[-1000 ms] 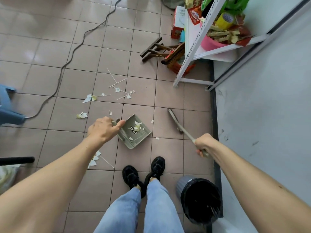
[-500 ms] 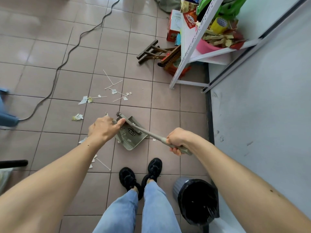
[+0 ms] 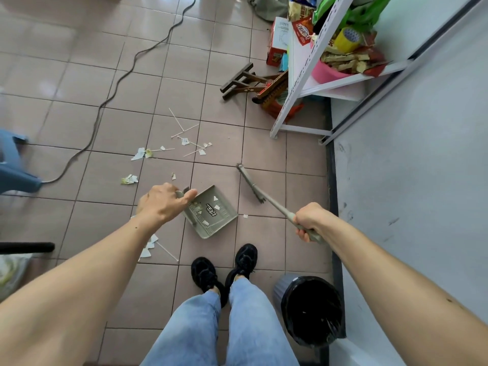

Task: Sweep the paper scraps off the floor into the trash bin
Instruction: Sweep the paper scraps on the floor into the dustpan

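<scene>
My left hand (image 3: pixel 165 203) grips the handle of a grey-green dustpan (image 3: pixel 211 212) that rests on the tiled floor with a few white scraps inside. My right hand (image 3: pixel 310 220) holds the handle of a small grey brush (image 3: pixel 250 182), whose head lies on the floor to the right of the pan, apart from it. Paper scraps and thin white sticks (image 3: pixel 184 140) lie scattered beyond the pan, more scraps (image 3: pixel 149 245) sit under my left forearm, and one tiny scrap (image 3: pixel 245 216) lies right of the pan. A grey trash bin (image 3: pixel 311 310) with a black liner stands at my right foot.
A white metal shelf (image 3: pixel 303 83) full of packets stands at the upper right beside a white wall. A folded wooden stool (image 3: pixel 245 80) lies near it. A grey cable (image 3: pixel 111 93) snakes across the floor to a blue plastic stool (image 3: pixel 13 165) at the left. My black shoes (image 3: pixel 224 268) are below the pan.
The brush swept left into the dustpan half a second ago and has now swung back out to the right. The dustpan has turned slightly and holds fewer visible scraps at its centre.
</scene>
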